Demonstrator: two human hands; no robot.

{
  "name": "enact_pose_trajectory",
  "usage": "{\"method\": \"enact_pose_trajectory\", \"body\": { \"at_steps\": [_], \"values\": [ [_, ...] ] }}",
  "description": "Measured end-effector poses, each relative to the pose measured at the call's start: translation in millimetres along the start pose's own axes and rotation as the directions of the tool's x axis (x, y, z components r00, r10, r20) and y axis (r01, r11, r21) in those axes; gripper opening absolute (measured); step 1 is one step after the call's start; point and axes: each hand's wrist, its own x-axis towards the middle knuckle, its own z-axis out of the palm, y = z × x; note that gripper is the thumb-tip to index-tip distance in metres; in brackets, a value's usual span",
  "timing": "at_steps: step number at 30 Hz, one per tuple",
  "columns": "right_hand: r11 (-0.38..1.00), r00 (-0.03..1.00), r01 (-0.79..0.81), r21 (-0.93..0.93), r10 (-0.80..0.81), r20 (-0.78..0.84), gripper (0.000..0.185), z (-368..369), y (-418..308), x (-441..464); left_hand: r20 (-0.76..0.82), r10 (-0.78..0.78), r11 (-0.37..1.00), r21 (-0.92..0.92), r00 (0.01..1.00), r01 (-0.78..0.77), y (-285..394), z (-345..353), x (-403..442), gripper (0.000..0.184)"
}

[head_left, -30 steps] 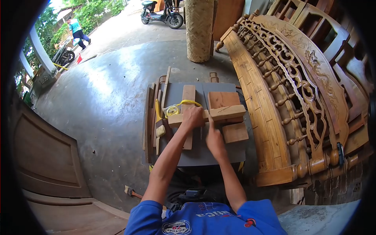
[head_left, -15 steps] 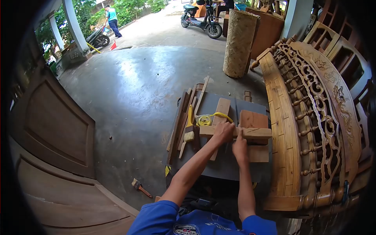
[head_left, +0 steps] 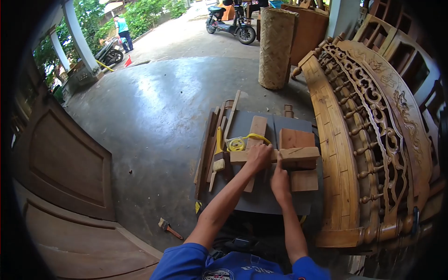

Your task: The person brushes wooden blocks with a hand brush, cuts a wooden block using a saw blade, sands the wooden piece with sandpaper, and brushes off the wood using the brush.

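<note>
A wooden bar lies crosswise over other wood pieces on the dark tabletop. My left hand is closed over its middle, with the fingertips hidden. Just to the right, my right hand is closed with one finger stretched up against the bar's near side; whether it holds something small is hidden. Behind my left hand, a yellow tape measure has its yellow strip curving across an upright-running wooden board. Reddish wood block sits behind the bar, and a paler block in front of it.
A yellow-handled brush and several thin strips lie at the table's left. Another brush is on the floor. A carved wooden bed frame stands close on the right, a rolled woven mat behind, door panels left.
The view has shifted slightly, so most things sit a little further left. Both hands stay at the bar with nearly the same grip. The distant person has changed posture slightly.
</note>
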Motion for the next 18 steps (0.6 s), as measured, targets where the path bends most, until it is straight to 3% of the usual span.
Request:
{"method": "enact_pose_trajectory", "body": {
  "at_steps": [5,8,10,13,15,18],
  "values": [
    [0.995,0.996,-0.059,0.077,0.053,0.078,0.071,-13,-2,-83,0.004,0.056,0.997,0.054,0.998,-0.056,-4,-4,4,0.025],
    [0.992,0.981,-0.118,0.033,0.112,0.159,0.071,-26,3,-144,-0.002,0.072,0.991,0.110,0.997,-0.071,-8,3,7,0.044],
    [1.000,1.000,-0.004,0.009,0.003,0.020,0.072,-21,9,-129,0.027,0.096,0.991,0.090,0.995,-0.098,-10,1,6,0.041],
    [0.995,0.997,-0.031,0.100,0.024,0.068,0.072,-11,10,-55,0.017,0.073,0.996,0.056,0.997,-0.074,-2,-5,3,0.034],
    [0.996,0.997,0.034,0.078,-0.028,-0.068,0.070,11,7,-6,-0.013,0.066,0.997,0.041,0.998,-0.065,-1,-5,3,0.031],
    [1.000,0.998,0.002,-0.018,-0.003,-0.063,0.064,8,-2,9,-0.033,0.026,0.998,0.054,0.999,-0.024,2,-6,3,0.030]
  ]
}}
